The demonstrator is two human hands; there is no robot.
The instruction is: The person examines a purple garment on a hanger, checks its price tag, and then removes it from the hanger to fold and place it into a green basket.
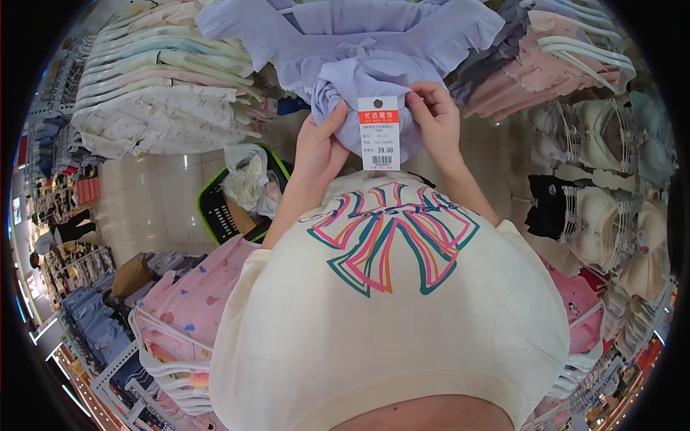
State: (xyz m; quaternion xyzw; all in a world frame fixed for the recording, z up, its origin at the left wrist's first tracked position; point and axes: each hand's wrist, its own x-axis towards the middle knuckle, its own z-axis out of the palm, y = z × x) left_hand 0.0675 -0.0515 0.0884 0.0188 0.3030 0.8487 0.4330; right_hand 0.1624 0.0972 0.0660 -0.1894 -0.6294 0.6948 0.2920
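A bunched lavender garment (366,80) is held between both of my hands, below a lavender ruffled top with a small bow (338,47). My left hand (321,144) grips the left side of the bunched fabric, thumb on top. On the right, my right hand (435,118) pinches the cloth by the upper edge of a price tag (379,136), with thumb and fingers closed. This white and red tag reads 39.00 and hangs upright over the fabric. Whether the bunched cloth joins the ruffled top is hard to see.
White hangers of pale clothes (165,108) hang at upper left, pink garments (560,61) at upper right. A black basket with a green rim (210,208) holds plastic-wrapped items on the tiled floor. Bras (596,215) line the right; pink printed clothes (190,294) hang close at lower left.
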